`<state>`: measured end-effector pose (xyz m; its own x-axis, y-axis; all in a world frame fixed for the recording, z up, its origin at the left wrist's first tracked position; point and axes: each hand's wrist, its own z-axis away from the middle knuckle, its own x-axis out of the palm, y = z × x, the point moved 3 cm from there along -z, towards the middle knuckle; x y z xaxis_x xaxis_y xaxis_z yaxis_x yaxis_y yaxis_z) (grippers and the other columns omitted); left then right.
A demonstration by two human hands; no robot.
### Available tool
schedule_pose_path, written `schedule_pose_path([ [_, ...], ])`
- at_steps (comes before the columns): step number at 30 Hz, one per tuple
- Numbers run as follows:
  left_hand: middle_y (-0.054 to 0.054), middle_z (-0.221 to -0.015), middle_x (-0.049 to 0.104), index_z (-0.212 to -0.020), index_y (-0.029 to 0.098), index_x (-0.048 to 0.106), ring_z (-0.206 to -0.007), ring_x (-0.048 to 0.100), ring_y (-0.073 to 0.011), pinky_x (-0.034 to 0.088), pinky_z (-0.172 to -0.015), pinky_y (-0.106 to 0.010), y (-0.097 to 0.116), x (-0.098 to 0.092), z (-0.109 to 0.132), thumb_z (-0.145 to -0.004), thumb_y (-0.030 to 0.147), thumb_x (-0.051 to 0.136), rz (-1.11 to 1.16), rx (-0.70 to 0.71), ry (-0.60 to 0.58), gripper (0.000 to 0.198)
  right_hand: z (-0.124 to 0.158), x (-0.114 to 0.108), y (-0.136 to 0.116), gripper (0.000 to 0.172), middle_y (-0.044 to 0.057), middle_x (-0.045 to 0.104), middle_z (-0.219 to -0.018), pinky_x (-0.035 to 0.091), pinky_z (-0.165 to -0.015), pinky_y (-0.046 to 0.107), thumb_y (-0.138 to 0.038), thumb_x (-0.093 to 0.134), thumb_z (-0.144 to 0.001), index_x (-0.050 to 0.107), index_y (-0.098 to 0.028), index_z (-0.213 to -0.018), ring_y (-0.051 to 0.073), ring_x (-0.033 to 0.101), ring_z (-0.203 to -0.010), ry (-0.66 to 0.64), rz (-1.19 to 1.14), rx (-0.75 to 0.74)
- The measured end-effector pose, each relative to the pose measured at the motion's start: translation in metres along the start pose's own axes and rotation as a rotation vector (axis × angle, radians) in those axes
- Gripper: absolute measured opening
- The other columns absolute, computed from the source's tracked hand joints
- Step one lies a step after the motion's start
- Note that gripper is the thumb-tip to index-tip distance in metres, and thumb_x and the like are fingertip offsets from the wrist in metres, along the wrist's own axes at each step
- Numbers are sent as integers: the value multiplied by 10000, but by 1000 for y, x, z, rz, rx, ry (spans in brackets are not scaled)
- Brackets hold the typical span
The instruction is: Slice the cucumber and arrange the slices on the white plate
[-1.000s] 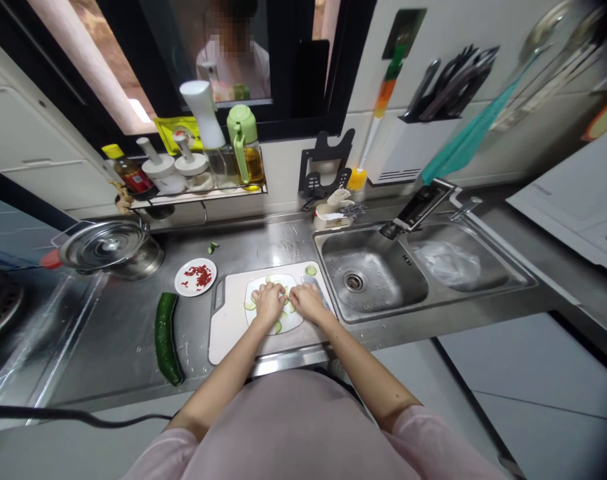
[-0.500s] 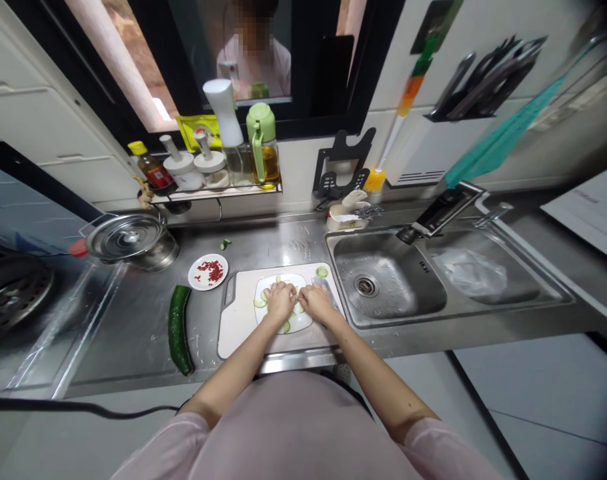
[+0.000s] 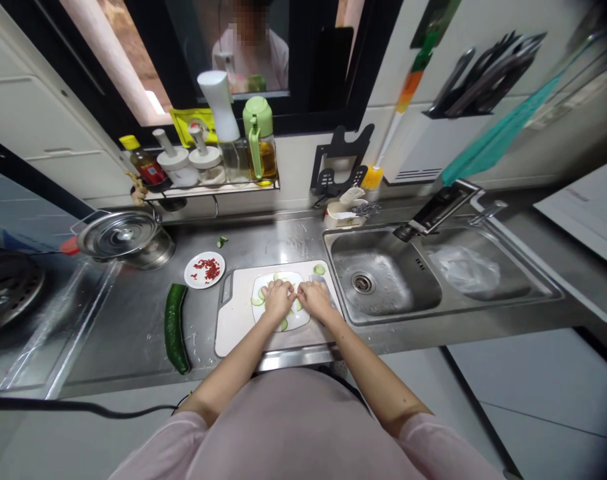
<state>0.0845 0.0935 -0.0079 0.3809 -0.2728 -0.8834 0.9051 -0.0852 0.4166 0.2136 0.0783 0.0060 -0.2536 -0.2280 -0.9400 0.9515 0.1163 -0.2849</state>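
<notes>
A white plate (image 3: 297,323) with several pale green cucumber slices (image 3: 257,301) round its rim lies on the cutting board (image 3: 233,328). Over the plate's middle, my left hand (image 3: 278,297) has its fingers curled and pinched together. My right hand (image 3: 313,299) is closed in the same way, its fingertips almost meeting the left ones. Whatever is between the fingers is too small and covered to make out. A flat greyish thing, partly hidden, lies beside my right hand. One more cucumber slice (image 3: 319,269) sits at the board's far right corner.
Left of the board are a cut cucumber (image 3: 175,330) and a small plate (image 3: 189,275) of chopped red bits. A lidded steel pot (image 3: 153,248) stands behind them. The double sink (image 3: 383,280) adjoins on the right. Bottles and jars line a wall rack (image 3: 208,192).
The whole view has shifted slightly, so everything appears a little further left and higher. Both hands stay over the plate, with only a slight change in the fingers.
</notes>
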Motion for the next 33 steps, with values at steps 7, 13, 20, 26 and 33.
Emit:
schedule_pose_path([
  [7, -63, -1074, 617, -925, 250, 637, -1091, 471, -260, 268, -882, -401, -1, -2, 0, -877, 365, 565, 9, -17, 2, 144, -1, -2, 3, 175, 84, 682, -997, 267, -815, 317, -267, 487, -922, 645, -192, -925, 225, 514, -968, 26, -32, 16],
  [13, -56, -1065, 624, -953, 263, 644, -1073, 481, -257, 273, -882, -402, -2, -7, 3, -888, 323, 531, 52, -27, 48, 143, 2, -14, 11, 171, 68, 679, -933, 287, -792, 299, -263, 489, -906, 643, -188, -915, 221, 518, -944, 134, -117, 74],
  [20, -57, -1086, 633, -965, 265, 658, -1076, 488, -250, 283, -901, -398, -13, -29, 6, -900, 369, 510, 167, -113, 193, 192, 11, -19, 15, 196, 44, 635, -782, 335, -753, 272, -280, 457, -892, 633, -196, -873, 206, 530, -861, 245, -255, 72],
  [26, -59, -1102, 642, -987, 265, 660, -1086, 503, -248, 294, -919, -408, -60, -64, -9, -900, 343, 503, 195, -264, 383, 196, 12, -18, 19, 223, 41, 607, -720, 377, -725, 271, -301, 435, -867, 632, -198, -848, 207, 546, -797, 319, -392, 32],
  [33, -74, -1147, 647, -1038, 279, 658, -1133, 489, -297, 306, -917, -461, -153, -98, -22, -870, 311, 511, 166, -570, 503, 225, 16, -25, 21, 284, 57, 603, -704, 395, -702, 296, -378, 426, -858, 646, -199, -864, 225, 546, -760, 340, -455, 45],
])
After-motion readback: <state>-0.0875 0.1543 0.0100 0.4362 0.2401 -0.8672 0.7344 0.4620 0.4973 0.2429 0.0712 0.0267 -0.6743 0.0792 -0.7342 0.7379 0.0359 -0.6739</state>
